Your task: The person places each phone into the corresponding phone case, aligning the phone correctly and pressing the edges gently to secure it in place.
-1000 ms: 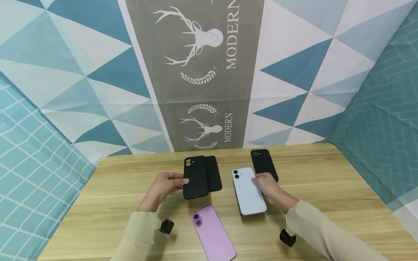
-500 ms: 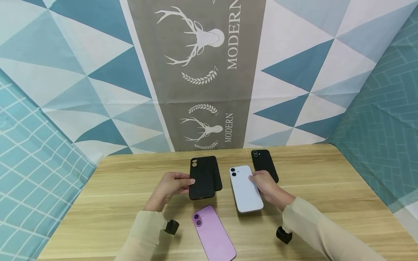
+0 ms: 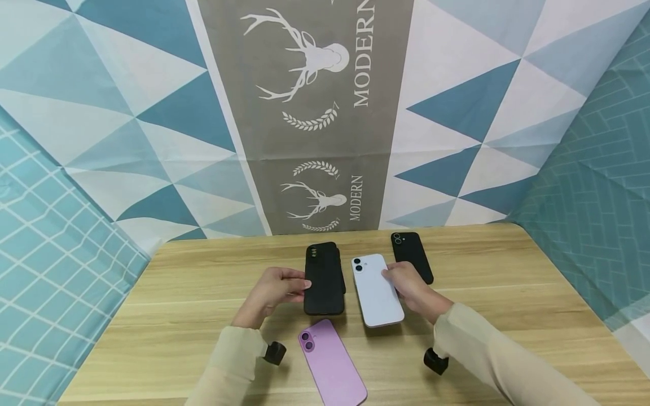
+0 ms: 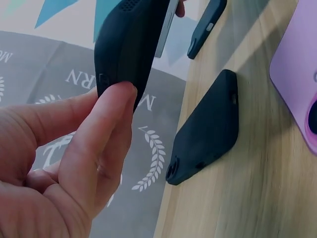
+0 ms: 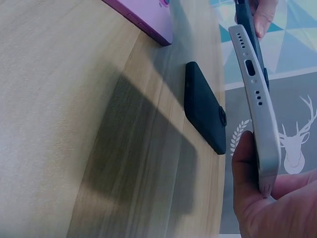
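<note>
My left hand (image 3: 276,293) pinches a black phone case (image 3: 323,282) by its left edge, thumb on top. In the left wrist view this case (image 4: 126,49) is raised above the tabletop. Another black phone case (image 4: 210,129) lies on the table beneath, mostly hidden from the head view. My right hand (image 3: 412,288) grips a white phone (image 3: 377,293) by its right edge, camera side up. The right wrist view shows the phone's port end (image 5: 250,68), well clear of the wood. Only a narrow gap separates the held case and phone in the head view.
A purple phone (image 3: 332,361) lies camera side up at the front of the wooden table (image 3: 167,316). Behind my right hand lies a further black phone case (image 3: 413,256). A patterned cloth wall (image 3: 320,135) stands at the table's back edge.
The black case in my left hand has moved right and turned, now covering most of the case beneath. The white phone in my right hand has shifted left and slightly farther back, nearing that case.
</note>
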Demonstrator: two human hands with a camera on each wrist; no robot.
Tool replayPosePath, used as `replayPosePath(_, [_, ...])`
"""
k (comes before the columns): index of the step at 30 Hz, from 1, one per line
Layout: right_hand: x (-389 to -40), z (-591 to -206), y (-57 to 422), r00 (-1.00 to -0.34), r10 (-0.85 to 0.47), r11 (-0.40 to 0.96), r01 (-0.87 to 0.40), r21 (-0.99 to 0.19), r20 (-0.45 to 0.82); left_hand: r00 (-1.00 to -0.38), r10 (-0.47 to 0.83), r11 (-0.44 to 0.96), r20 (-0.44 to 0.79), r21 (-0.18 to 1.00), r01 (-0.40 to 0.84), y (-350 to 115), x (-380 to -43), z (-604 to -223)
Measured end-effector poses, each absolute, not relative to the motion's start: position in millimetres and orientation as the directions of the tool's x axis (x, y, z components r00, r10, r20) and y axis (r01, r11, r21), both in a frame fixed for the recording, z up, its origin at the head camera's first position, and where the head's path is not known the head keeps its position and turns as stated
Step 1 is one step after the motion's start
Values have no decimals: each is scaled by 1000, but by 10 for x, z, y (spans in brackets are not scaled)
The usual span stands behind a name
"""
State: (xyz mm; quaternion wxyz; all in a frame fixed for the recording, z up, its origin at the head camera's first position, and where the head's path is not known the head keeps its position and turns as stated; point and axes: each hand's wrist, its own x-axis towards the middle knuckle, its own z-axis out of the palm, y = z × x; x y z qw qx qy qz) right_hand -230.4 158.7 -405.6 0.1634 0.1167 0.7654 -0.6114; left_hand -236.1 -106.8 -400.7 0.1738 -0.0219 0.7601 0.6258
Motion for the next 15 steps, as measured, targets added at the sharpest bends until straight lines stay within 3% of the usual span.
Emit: replayPosePath(15, [-2328, -4023, 1573, -918, 1, 244, 384, -890, -396, -925, 253, 178, -284, 953, -244, -954, -2319, -3964])
